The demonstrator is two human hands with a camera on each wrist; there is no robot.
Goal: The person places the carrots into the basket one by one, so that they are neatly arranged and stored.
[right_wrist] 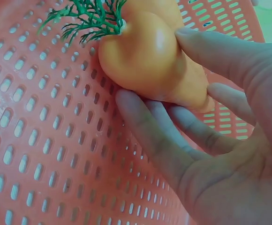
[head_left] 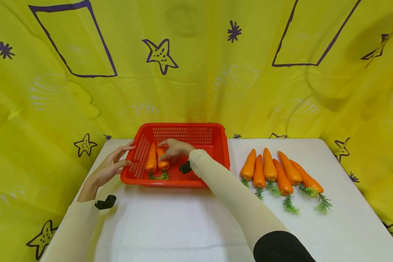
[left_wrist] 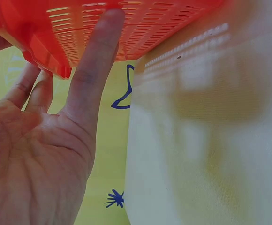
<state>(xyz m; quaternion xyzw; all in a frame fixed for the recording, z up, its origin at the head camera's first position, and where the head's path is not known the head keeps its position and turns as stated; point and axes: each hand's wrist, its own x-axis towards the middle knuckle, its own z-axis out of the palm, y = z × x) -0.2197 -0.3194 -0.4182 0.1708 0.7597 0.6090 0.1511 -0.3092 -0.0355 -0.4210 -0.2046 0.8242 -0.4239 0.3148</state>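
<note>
A red plastic basket (head_left: 196, 183) with slotted walls stands at the back of the white table. My left hand (head_left: 108, 168) holds its left side at the rim; in the left wrist view one long finger lies against the slotted outer wall. Inside the basket, two orange carrots with green tops lie side by side, the left carrot (head_left: 151, 160) beside the right one. My right hand (head_left: 175, 150) reaches in and holds the right carrot (right_wrist: 140, 56), with its thumb on one side and its fingers along the other.
Several more carrots (head_left: 270, 167) lie in a loose row on the white table (head_left: 170, 225), right of the basket, their green tops toward me. A yellow curtain (head_left: 190, 91) with sea drawings hangs behind the table and at both sides.
</note>
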